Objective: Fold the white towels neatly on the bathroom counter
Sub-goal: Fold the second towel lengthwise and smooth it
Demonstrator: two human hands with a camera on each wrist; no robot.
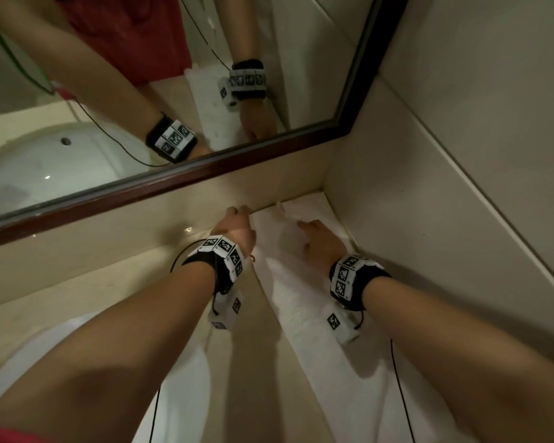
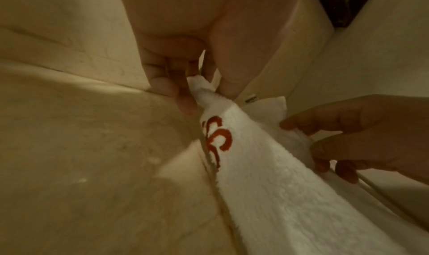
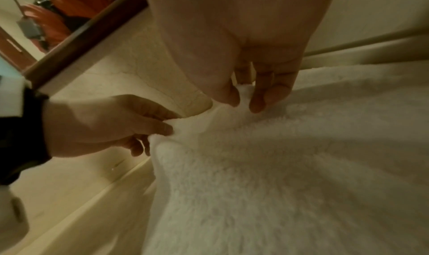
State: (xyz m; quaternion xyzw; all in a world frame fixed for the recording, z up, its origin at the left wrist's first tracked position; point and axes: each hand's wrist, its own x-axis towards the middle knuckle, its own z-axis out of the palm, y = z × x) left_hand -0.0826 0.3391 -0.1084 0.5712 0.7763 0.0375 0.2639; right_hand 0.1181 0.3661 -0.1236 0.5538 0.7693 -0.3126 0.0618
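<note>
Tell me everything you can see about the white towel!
The white towel is fluffy terry cloth with red stitched lettering near one edge. It lies stretched long on the beige counter, its far end in the corner by the wall, beside the sink. The left hand pinches its far corner, lifting it a little; the right hand pinches a fold nearby. A small tag shows at that end.

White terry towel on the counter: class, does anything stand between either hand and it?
Nothing visible does. The left hand already pinches the far corner of the white terry towel, and the right hand pinches its far edge, by the beige marble counter's back wall.
</note>
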